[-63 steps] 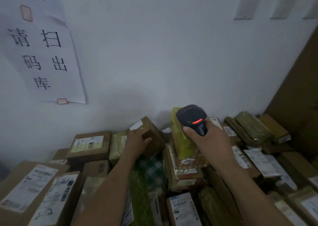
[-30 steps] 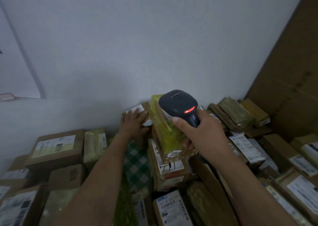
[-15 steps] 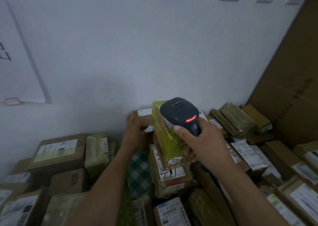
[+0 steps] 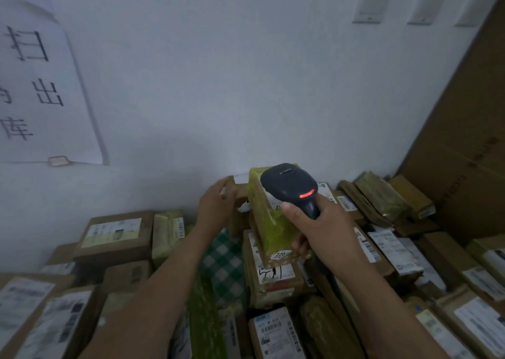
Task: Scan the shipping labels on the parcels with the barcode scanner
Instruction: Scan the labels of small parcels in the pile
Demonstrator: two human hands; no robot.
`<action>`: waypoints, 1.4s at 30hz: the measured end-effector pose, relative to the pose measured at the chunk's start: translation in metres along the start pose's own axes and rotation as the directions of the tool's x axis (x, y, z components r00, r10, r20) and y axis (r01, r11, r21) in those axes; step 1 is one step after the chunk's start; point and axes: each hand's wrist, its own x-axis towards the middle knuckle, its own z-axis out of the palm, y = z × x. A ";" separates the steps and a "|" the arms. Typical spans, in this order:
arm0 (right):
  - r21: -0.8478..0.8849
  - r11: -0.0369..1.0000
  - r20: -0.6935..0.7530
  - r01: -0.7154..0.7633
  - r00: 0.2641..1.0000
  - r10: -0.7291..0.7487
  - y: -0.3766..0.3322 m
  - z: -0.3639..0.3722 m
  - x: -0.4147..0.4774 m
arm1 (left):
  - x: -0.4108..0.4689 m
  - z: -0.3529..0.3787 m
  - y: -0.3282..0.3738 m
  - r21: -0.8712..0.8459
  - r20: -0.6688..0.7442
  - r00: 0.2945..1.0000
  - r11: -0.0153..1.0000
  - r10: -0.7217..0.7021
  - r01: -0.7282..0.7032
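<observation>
Our right hand [image 4: 325,238] curls round the handle of the barcode scanner [image 4: 289,186], red light lit, close before the top of the yellow-green parcel [image 4: 269,227]. Just left of that parcel, our left hand [image 4: 216,208] clasps a small brown box [image 4: 240,194].

The barcode scanner [image 4: 289,186], a dark handheld unit with a red light lit on the back of its head, is gripped by its handle in the right hand [image 4: 325,235], head raised in front of the green-wrapped parcel [image 4: 269,222]. That parcel stands tilted on a stack of brown cartons [image 4: 273,279] and bears a round white sticker reading 220 at its near lower end. Just behind it, at the wall, a small brown carton [image 4: 238,194] is held at its left edge by the left hand [image 4: 216,208].
</observation>
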 end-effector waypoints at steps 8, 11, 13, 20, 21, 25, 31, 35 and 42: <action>0.184 0.977 -0.239 -0.111 0.959 0.154 0.010 -0.030 -0.015 | -0.074 0.015 0.076 -0.164 0.336 0.930 0.963 -0.150 0.214; 0.308 0.934 -0.186 -0.178 0.952 0.243 0.017 -0.040 -0.014 | -0.079 0.021 0.080 -0.266 0.407 0.887 0.901 -0.217 0.343; 0.309 0.927 -0.131 -0.212 0.956 0.262 0.021 -0.044 -0.014 | -0.080 0.024 0.081 -0.348 0.436 0.870 0.849 -0.230 0.398; 0.206 0.960 0.048 -0.188 0.982 0.182 0.012 -0.042 -0.014 | -0.085 0.000 0.062 -0.673 0.110 0.936 0.669 -0.333 0.317; 0.166 0.971 0.059 -0.174 0.984 0.167 0.012 -0.038 -0.013 | -0.085 -0.006 0.056 -0.678 0.037 0.933 0.677 -0.358 0.287; 0.012 0.992 0.058 -0.127 0.990 0.126 0.021 -0.021 -0.002 | -0.084 -0.024 0.024 -0.621 -0.087 0.891 0.723 -0.446 0.302; -0.178 0.976 0.110 -0.128 0.983 0.149 0.042 -0.005 0.010 | -0.074 0.000 -0.020 -0.256 -0.095 0.870 0.856 -0.484 0.449; -0.153 0.977 0.160 -0.146 0.972 0.170 0.055 0.005 0.013 | -0.061 0.006 -0.034 -0.105 -0.108 0.881 0.887 -0.460 0.450; -0.090 0.981 0.183 -0.169 0.966 0.183 0.064 0.011 0.016 | -0.060 0.021 -0.075 -0.032 -0.063 0.888 0.890 -0.456 0.455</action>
